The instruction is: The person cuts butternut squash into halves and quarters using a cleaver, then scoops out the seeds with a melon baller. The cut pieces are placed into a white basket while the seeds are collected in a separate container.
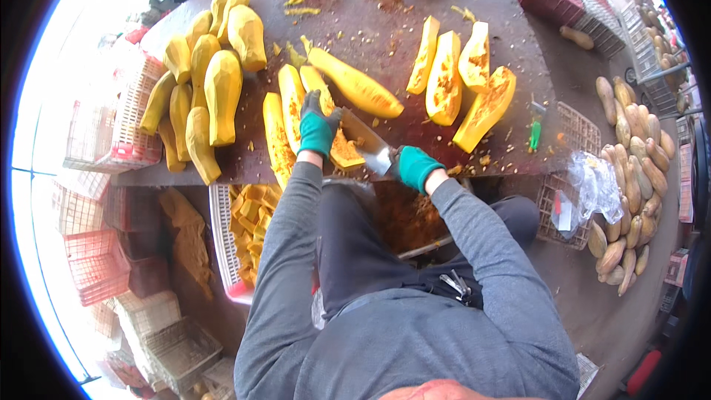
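Observation:
My left hand [318, 128], in a green glove with dark fingers, rests over a halved peeled squash [345, 151] near the table's front edge. Its fingertips lie close to the blade of a cleaver [366, 139]. The cleaver's handle is in my right hand [416, 169], also gloved in green. The blade lies slanted across the squash half and hides part of it; how deep it sits I cannot tell. Long squash pieces [276, 133] lie left of my left hand. Just beyond the blade is another long peeled squash piece [355, 84].
Peeled whole squashes [223, 97] are heaped at the table's left. Opened squash halves [444, 78] and a green-handled tool [535, 134] lie to the right. Below the edge stand a white crate [225, 244] of chunks and a container of pulp [411, 222]. Unpeeled squashes [633, 178] cover the floor at right.

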The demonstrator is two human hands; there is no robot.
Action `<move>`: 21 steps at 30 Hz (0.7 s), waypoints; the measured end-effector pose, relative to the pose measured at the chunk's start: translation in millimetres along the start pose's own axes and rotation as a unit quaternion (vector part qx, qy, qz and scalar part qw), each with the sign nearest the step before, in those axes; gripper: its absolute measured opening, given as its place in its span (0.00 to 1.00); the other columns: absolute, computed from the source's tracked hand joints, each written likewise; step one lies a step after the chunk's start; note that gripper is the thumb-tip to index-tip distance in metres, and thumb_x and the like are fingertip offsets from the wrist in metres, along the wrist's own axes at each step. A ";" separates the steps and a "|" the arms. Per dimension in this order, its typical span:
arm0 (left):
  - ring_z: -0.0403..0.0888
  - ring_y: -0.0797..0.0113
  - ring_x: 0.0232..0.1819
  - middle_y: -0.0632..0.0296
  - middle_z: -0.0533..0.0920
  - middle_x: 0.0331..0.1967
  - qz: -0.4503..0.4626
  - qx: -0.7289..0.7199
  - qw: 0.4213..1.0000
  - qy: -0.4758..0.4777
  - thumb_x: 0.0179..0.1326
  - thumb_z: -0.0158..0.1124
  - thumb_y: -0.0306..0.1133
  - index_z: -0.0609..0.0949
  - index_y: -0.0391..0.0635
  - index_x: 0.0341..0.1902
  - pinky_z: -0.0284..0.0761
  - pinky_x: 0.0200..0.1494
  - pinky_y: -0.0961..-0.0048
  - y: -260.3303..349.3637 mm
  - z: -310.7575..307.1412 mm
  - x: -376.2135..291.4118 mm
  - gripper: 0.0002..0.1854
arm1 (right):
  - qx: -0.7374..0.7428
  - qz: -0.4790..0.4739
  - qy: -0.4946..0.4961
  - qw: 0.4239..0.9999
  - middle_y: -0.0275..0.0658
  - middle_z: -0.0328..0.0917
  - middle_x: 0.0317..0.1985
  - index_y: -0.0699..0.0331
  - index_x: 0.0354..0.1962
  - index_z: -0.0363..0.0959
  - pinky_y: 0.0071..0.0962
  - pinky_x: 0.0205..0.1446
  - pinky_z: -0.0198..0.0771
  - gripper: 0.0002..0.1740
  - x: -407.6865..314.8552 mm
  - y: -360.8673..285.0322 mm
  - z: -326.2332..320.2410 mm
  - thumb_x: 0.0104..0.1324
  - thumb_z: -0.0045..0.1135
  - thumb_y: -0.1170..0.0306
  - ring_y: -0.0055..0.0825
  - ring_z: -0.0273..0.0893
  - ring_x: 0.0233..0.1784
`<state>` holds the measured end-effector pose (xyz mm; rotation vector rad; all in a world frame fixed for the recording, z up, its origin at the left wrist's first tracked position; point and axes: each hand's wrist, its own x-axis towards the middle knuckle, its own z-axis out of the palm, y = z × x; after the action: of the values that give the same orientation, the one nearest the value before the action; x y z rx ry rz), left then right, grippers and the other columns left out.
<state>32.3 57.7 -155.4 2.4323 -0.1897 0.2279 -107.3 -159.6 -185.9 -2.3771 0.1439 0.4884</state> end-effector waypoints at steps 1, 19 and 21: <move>0.67 0.41 0.69 0.38 0.69 0.66 -0.005 -0.062 0.997 0.038 0.51 0.74 0.35 0.70 0.33 0.65 0.65 0.71 0.58 -10.1 5.3 0.4 0.38 | 0.025 0.019 -0.004 1.000 0.61 0.81 0.42 0.65 0.41 0.81 0.47 0.48 0.77 0.15 -3.5 -5.5 -6.5 0.62 0.58 0.65 0.57 0.80 0.49; 0.74 0.43 0.64 0.37 0.74 0.63 -0.008 0.006 1.000 0.029 0.51 0.72 0.36 0.74 0.35 0.63 0.72 0.66 0.59 -4.0 -29.9 -66.4 0.35 | 0.320 0.046 0.085 0.942 0.36 0.72 0.22 0.65 0.44 0.70 0.30 0.18 0.64 0.15 -69.7 39.6 -48.1 0.60 0.61 0.74 0.25 0.69 0.17; 0.73 0.43 0.66 0.36 0.72 0.65 0.011 0.036 0.999 0.015 0.52 0.71 0.37 0.74 0.36 0.63 0.71 0.67 0.58 0.6 -30.6 -75.1 0.35 | 0.311 0.085 0.075 0.944 0.37 0.72 0.22 0.66 0.45 0.69 0.31 0.17 0.63 0.16 -76.3 21.0 -69.9 0.61 0.62 0.73 0.25 0.69 0.16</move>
<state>-44.5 82.7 -147.8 2.4978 -0.1978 0.2842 -161.1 -223.7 -121.5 -1.7815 0.4996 0.2817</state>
